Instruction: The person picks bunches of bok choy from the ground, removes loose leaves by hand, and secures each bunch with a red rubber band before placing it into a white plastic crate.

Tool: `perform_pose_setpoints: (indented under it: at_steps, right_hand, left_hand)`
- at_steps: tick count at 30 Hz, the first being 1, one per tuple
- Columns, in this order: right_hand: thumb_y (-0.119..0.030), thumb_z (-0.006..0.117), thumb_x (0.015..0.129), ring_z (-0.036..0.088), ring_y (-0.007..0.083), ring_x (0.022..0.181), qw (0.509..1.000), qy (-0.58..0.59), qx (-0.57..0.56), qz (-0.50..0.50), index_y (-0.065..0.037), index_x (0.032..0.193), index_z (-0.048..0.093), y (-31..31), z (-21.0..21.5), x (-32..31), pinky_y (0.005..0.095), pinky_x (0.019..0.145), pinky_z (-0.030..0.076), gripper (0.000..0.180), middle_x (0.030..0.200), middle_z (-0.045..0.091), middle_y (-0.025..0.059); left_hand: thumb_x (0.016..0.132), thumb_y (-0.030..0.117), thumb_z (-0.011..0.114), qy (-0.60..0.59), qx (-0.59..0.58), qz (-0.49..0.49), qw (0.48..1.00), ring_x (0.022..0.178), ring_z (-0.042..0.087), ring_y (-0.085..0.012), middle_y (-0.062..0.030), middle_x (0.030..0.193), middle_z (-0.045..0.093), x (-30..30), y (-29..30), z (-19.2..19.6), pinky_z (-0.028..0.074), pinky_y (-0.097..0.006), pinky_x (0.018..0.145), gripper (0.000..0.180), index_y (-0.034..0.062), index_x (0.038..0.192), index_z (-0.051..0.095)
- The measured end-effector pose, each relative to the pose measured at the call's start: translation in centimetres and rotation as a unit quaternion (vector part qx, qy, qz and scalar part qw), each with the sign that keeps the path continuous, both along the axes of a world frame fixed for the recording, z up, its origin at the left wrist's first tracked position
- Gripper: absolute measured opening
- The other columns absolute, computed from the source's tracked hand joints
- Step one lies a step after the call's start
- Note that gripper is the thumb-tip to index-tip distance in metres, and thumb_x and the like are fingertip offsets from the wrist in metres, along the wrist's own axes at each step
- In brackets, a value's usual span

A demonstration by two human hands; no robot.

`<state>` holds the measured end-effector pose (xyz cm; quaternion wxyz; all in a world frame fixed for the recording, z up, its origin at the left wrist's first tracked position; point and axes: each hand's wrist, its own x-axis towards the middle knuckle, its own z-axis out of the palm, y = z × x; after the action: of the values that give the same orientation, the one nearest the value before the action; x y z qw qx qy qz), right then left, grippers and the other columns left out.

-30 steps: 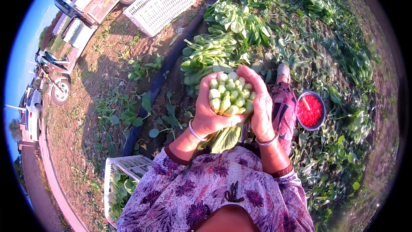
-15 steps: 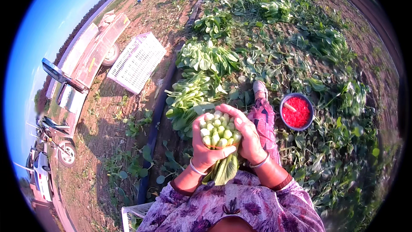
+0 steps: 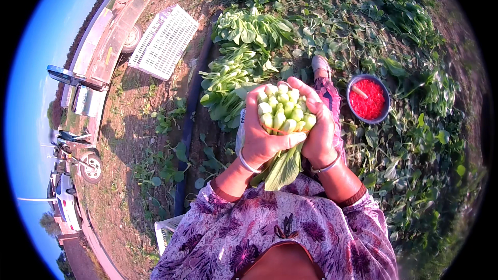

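My left hand (image 3: 257,130) and my right hand (image 3: 322,130) are wrapped round one bunch of leafy greens (image 3: 286,108), cupping it from both sides in front of my body. Its pale green cut stem ends face up. A thin orange-red rubber band (image 3: 284,133) circles the stems near my left thumb, partly hidden by the fingers. A broad green leaf (image 3: 283,170) hangs down between my wrists. To the right on the ground stands a dark round bowl (image 3: 387,107) of red rubber bands (image 3: 366,105), with a light brown stick-like handle (image 3: 359,92) lying on them.
Piles of cut greens (image 3: 228,80) lie ahead to the left, beside a dark hose (image 3: 193,109). A white plastic crate (image 3: 167,44) and a flatbed trailer (image 3: 118,36) stand farther left. Another white crate (image 3: 167,228) is near my left side. Leafy plants (image 3: 399,171) cover the ground right.
The whole view has tilted, so the surroundings sit higher in the picture. Both hands stay round the bunch, which now appears farther up and slightly right.
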<state>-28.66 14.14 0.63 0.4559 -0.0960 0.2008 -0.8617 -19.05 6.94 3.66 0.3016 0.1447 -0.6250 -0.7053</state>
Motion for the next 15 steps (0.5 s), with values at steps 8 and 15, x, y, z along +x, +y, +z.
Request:
perform_pose_setpoints:
  at_steps: [8,15]
  right_hand:
    - [-0.024,0.039,0.099,0.057,0.0218,0.12,0.998,0.039,0.045,-0.018,0.004,0.138,0.048,-0.4,-1.0,-0.6,0.0338,0.106,0.042,0.049,0.13,0.058,0.0154]
    - [-0.045,0.049,0.102,0.047,0.0279,0.136,0.857,0.392,0.083,-0.322,0.004,0.147,0.039,1.1,5.0,-8.1,0.0428,0.113,0.034,0.067,0.145,0.049,0.0201]
  left_hand:
    - [0.064,-0.008,0.082,-0.011,0.05,-0.002,0.999,0.117,0.057,-0.0221,-0.0093,0.125,0.053,-0.8,-0.9,-0.6,0.051,-0.038,0.1,0.083,0.0066,0.132,0.037]
    - [0.065,0.0,0.081,-0.053,0.13,-0.003,0.99,0.109,0.064,-0.0224,-0.0121,0.117,0.064,-0.5,-3.9,0.0,0.051,-0.037,0.098,0.068,-0.0004,0.125,0.049]
